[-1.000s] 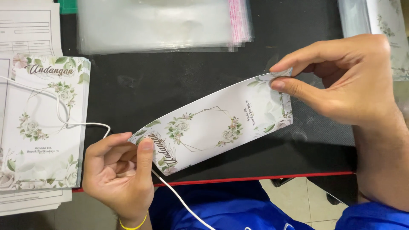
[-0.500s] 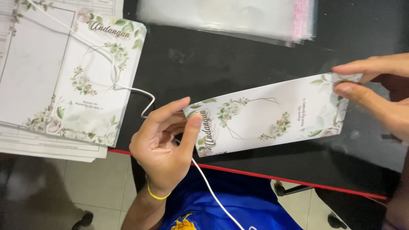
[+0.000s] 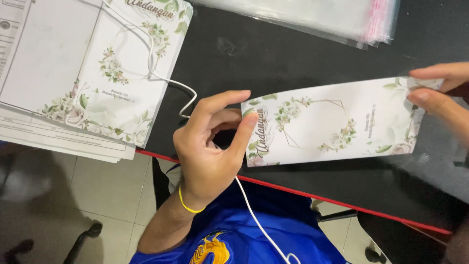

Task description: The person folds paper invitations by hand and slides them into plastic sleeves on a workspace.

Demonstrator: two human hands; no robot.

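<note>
A long folded card (image 3: 337, 124) with green and white floral print is held between both hands above a black table (image 3: 293, 58). My left hand (image 3: 212, 142) pinches its left end with thumb and fingers; a yellow band circles that wrist. My right hand (image 3: 439, 95) grips the card's right end at the frame's right edge, only its fingers showing. A stack of matching floral cards (image 3: 122, 73) lies to the left of my left hand.
A pile of clear plastic sleeves (image 3: 312, 17) with a pink edge lies at the back of the table. White paper sheets (image 3: 44, 63) sit under the card stack. A white cable (image 3: 161, 73) runs across the stack and down past my blue shirt. The table's front edge is red-trimmed.
The view has swung right and down, so the card stack and table slid left. The card sits more level between my hands. Both hands keep their hold on its ends.
</note>
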